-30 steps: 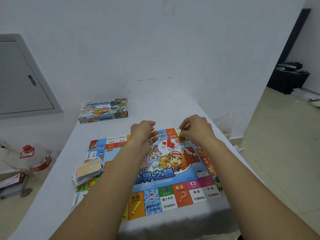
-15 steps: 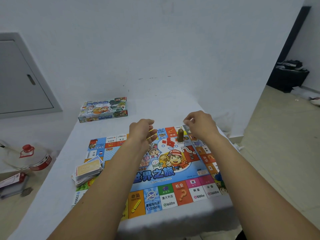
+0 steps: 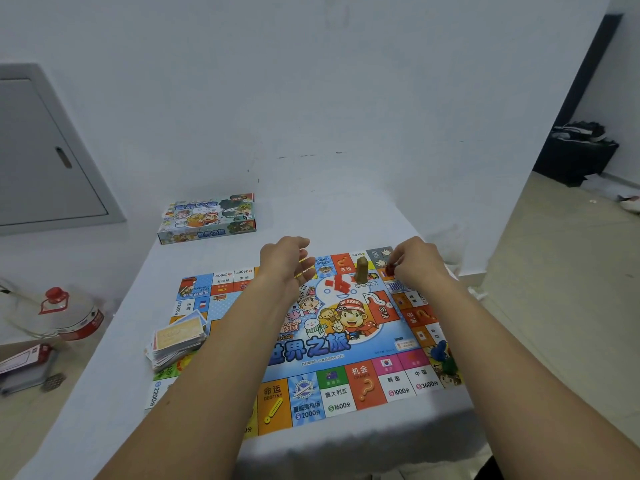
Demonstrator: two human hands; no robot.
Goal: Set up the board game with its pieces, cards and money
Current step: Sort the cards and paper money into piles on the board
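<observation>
A colourful game board [image 3: 332,348] lies flat on the white table [image 3: 104,410]. A tan upright piece [image 3: 361,270] stands near the board's far edge, with several small red pieces [image 3: 339,284] lying beside it and a white die [image 3: 304,291] near my left wrist. My right hand [image 3: 414,263] pinches a small red piece [image 3: 390,269] over the far right corner. My left hand [image 3: 287,263] hovers over the far middle, its fingers loosely curled round something yellowish that is barely visible. A messy stack of cards and money [image 3: 176,341] sits on the board's left edge.
The game box [image 3: 207,218] lies at the table's far left by the wall. Blue and green pieces [image 3: 445,358] stand at the board's near right corner. A clear bottle with a red cap [image 3: 59,313] lies on a lower surface left of the table.
My right hand set the tan piece upright and let it go, moved right and now pinches a small red piece. My left hand has hardly moved.
</observation>
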